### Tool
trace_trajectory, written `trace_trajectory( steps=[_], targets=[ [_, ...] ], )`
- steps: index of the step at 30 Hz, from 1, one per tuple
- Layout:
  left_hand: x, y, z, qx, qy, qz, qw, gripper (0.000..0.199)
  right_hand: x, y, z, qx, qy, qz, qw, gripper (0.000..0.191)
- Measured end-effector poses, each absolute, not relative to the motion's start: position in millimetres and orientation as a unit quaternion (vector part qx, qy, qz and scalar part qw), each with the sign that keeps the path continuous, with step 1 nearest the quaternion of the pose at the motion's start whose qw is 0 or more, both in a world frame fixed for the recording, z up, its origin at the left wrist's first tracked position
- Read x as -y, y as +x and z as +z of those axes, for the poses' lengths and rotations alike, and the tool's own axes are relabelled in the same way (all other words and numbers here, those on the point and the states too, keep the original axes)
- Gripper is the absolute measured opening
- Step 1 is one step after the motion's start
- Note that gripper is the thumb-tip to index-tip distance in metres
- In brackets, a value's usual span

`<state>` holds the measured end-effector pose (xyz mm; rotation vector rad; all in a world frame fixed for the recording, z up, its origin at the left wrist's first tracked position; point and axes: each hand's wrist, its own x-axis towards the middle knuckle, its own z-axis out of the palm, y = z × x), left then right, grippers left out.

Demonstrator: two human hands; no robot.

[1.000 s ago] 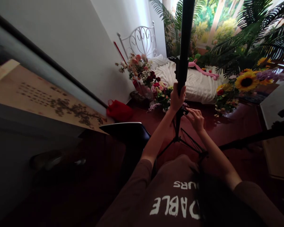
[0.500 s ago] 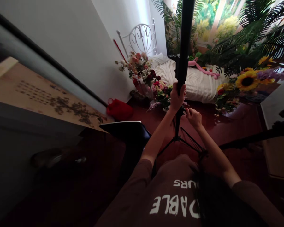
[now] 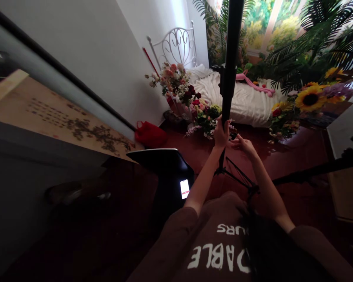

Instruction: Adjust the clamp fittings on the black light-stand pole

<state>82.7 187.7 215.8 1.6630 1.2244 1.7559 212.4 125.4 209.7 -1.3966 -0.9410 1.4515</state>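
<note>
1. Our left hand [image 3: 221, 135] grips the black pole [image 3: 230, 47] below its thicker collar [image 3: 228, 80].
2. Our right hand [image 3: 244, 145] is just beside it; whether they touch, we cannot tell.
3. We see a lit screen [image 3: 184, 189] beside our left forearm [image 3: 205, 176].
4. Ahead, we see flowers [image 3: 204, 117] near a white-draped bed [image 3: 247, 107].

- The black pole [image 3: 228, 74] is cut off by the upper edge, so its top is out of sight.
- The left hand [image 3: 221, 134] covers a stretch of the pole, and its forearm hides part of the tripod legs [image 3: 237, 180].
- Whether the right hand [image 3: 244, 145] touches the small dark fitting [image 3: 233, 136] cannot be told.
- The lit screen [image 3: 184, 189] is too small to read.
- Bouquets [image 3: 207, 117] hide the near left corner of the bed [image 3: 247, 107]; whether the pink thing [image 3: 260, 89] near its far edge runs behind the pole is unclear.
- The wooden panel [image 3: 53, 100] is cut off at left, its script illegible.
</note>
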Motion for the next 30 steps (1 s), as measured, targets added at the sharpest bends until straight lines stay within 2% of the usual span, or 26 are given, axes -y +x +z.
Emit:
trace_trajectory(
  steps=[4, 10, 16, 21, 24, 30],
  targets=[
    [-161, 75, 175, -0.482, 0.606, 0.597, 0.209, 0.055, -80, 231, 179, 0.362, -0.540, 0.605, 0.459, 0.042],
    [-109, 79, 90, -0.584, 0.572, 0.509, 0.269, 0.055, -5, 274, 122, 0.279, -0.603, 0.594, 0.453, 0.036],
    [-69, 117, 31, -0.608, 0.566, 0.406, 0.382, 0.051, 62, 323, 96, 0.149, -0.647, 0.507, 0.549, 0.032],
    [-67, 176, 44, -0.517, 0.646, 0.361, 0.430, 0.034, 96, 342, 108, 0.102, -0.654, 0.381, 0.646, 0.039],
    [-64, 219, 73, -0.414, 0.702, 0.363, 0.453, 0.034, 105, 351, 123, 0.042, -0.657, 0.326, 0.679, 0.046],
    [-34, 298, 130, -0.158, 0.766, 0.338, 0.524, 0.039, 116, 382, 164, -0.056, -0.661, 0.319, 0.677, 0.054]
  ],
)
